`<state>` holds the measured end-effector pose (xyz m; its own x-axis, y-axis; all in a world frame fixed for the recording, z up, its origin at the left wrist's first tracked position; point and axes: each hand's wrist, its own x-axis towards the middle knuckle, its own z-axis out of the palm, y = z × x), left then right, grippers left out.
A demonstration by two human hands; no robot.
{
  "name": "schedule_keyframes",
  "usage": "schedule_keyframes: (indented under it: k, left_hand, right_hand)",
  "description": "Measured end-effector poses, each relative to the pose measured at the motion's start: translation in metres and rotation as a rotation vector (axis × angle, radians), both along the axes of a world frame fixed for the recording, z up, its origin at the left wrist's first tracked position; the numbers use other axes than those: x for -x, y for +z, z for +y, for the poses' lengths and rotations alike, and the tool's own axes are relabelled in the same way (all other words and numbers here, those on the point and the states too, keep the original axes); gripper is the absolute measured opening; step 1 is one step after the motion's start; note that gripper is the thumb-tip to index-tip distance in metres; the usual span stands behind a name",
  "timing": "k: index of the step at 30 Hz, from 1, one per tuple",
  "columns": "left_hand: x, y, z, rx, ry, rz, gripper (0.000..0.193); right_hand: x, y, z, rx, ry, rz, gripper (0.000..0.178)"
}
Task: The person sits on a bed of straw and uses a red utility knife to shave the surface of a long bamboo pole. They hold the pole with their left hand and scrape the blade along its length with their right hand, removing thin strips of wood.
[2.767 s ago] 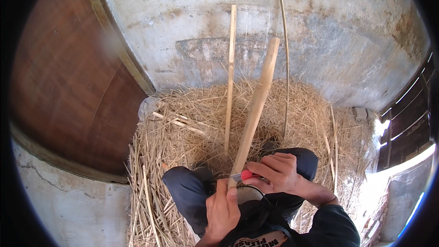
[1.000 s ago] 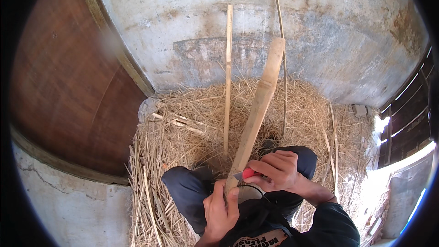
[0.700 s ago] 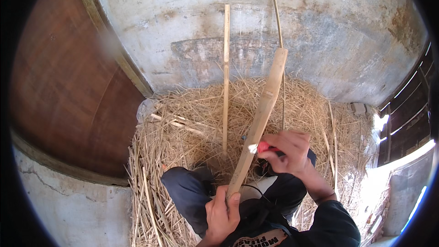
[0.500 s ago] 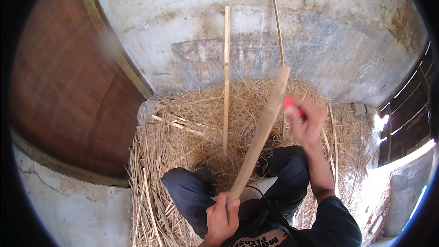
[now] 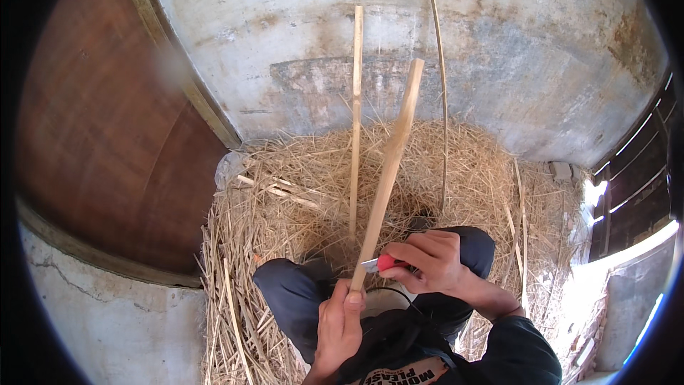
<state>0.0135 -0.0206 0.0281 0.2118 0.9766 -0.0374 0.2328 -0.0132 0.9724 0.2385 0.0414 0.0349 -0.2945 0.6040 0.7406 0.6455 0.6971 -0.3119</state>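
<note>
My left hand (image 5: 340, 326) is closed round the lower end of a long, pale bamboo strip (image 5: 390, 167), thumb on top. The strip slants up and away from me, its far end in the air in front of the wall. My right hand (image 5: 432, 262) grips a red-handled utility knife (image 5: 387, 263). Its short, silvery blade meets the strip's right side just above my left hand. Part of the knife's handle is hidden by my fingers.
Two more strips, a pale one (image 5: 357, 100) and a thinner one (image 5: 439, 64), rise in front of the stained wall (image 5: 299, 28). Straw-like shavings (image 5: 285, 164) cover the floor round my bent legs. A brown door panel (image 5: 107, 135) stands left; dark slats (image 5: 634, 185) are at right.
My right hand has moved down and left with the knife, from beside the strip's upper part to just above my left hand. The strip's far end has swung left and up.
</note>
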Motion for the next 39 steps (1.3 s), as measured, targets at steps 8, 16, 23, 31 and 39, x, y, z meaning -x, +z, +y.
schedule_keyframes:
  k: [8, 16, 23, 31, 39]
  left_hand:
    - [-0.011, -0.01, 0.0, -0.184, 0.081, 0.117, 0.034]
    - [-0.011, 0.003, -0.002, -0.181, 0.084, 0.186, 0.022]
    - [-0.007, -0.01, -0.018, -0.136, 0.07, 0.232, 0.023]
    - [0.019, -0.036, -0.037, -0.029, -0.034, 0.224, 0.024]
    - [0.016, -0.019, -0.002, 0.144, -0.023, -0.078, 0.036]
  right_hand:
    - [0.006, -0.001, -0.002, -0.071, -0.013, -0.06, 0.035]
    - [0.003, 0.0, 0.003, -0.137, -0.031, -0.099, 0.035]
    - [-0.018, 0.017, 0.026, -0.076, -0.147, 0.014, 0.021]
    - [-0.079, 0.049, 0.058, -0.081, -0.39, 0.244, 0.017]
    - [-0.012, -0.001, 0.008, 0.027, -0.025, -0.023, 0.031]
